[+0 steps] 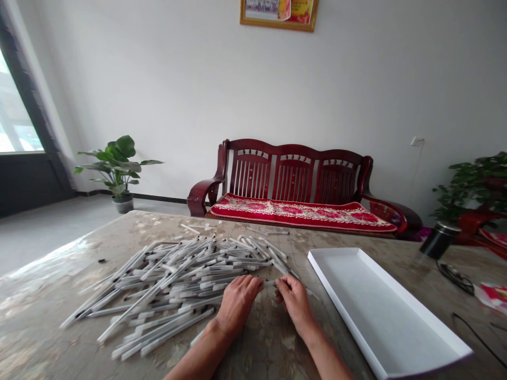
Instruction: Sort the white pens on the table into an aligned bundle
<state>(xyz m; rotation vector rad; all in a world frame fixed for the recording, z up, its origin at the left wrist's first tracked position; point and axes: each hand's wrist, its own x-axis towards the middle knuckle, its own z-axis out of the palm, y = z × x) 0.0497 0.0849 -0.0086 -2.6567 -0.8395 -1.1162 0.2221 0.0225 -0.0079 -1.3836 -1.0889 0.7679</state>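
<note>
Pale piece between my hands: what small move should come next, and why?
I'd probably move the pale piece rightward, into the white tray: it appears pinched between your left hand and right hand, the open tray lies to its right, and the loose sticks lie mostly to its left.

whitish tubes (214,275), white tray (388,306), red floral mat (293,210)

The single head-worn camera looks forward and down from above the near side of the worktop (273,343), the left hand (238,297) and right hand (293,298) close below its centre. It faces the wooden settee (293,152) well beyond and the wall (178,84), cropping the picture frame (277,25) above.
</note>
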